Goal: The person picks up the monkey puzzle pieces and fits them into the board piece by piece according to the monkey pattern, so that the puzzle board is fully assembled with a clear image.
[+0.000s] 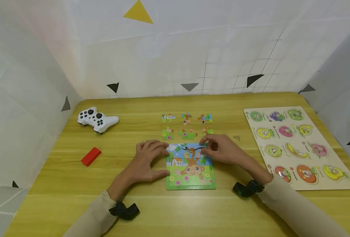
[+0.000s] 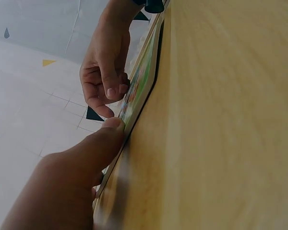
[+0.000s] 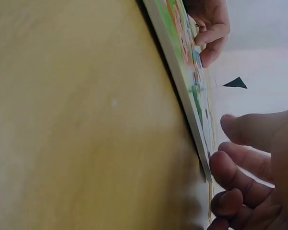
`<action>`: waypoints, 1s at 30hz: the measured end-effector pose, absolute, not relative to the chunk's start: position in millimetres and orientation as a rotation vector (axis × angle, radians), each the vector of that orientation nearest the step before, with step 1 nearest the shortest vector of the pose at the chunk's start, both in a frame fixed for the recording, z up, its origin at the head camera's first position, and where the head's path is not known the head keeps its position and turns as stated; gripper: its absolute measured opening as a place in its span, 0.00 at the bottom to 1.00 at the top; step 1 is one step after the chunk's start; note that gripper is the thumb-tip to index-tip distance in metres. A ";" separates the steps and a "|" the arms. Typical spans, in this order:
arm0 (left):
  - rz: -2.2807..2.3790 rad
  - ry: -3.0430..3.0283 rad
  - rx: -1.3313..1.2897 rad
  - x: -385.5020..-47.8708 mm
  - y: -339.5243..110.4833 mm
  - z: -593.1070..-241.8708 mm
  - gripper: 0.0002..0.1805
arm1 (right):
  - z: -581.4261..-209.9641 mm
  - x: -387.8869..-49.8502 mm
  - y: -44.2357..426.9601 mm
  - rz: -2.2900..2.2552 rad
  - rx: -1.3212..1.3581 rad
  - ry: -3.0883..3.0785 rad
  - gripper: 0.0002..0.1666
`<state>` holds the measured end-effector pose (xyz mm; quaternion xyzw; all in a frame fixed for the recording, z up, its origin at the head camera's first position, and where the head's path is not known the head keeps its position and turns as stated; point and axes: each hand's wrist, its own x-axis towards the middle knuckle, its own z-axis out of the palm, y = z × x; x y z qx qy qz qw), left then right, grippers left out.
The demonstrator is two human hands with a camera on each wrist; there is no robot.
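A monkey jigsaw puzzle (image 1: 191, 174) in a thin square board lies flat on the table between the hands. My left hand (image 1: 146, 163) is at the board's left edge, its thumb touching the rim lower down and its fingertips by the upper left corner. Over the upper right corner is my right hand (image 1: 223, 149), thumb and forefinger apart; in the right wrist view no thing shows between the thumb (image 3: 249, 128) and fingers. Just behind the board lie several loose jigsaw pieces (image 1: 187, 134) in two rows.
On the right, a wooden fruit peg puzzle (image 1: 281, 144) lies close to the right forearm. At the left are a white game controller (image 1: 96, 119) and a red block (image 1: 91, 156). A pale patterned cloth (image 1: 163, 65) hangs behind the wooden table (image 1: 133, 115).
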<state>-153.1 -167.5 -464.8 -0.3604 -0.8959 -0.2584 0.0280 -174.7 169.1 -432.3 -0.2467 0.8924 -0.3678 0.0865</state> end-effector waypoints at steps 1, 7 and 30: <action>-0.799 -2.763 -1.115 -153.1 -167.6 -464.8 0.29 | -432.2 -174.8 169.5 -1.093 -0.751 2.664 0.12; -0.803 -2.764 -1.117 -153.1 -167.7 -464.0 0.29 | -433.0 -174.8 169.5 -0.958 -0.986 2.735 0.19; -0.800 -2.782 -1.109 -152.9 -167.5 -464.1 0.29 | -434.1 -173.7 167.1 -0.754 -1.128 2.754 0.23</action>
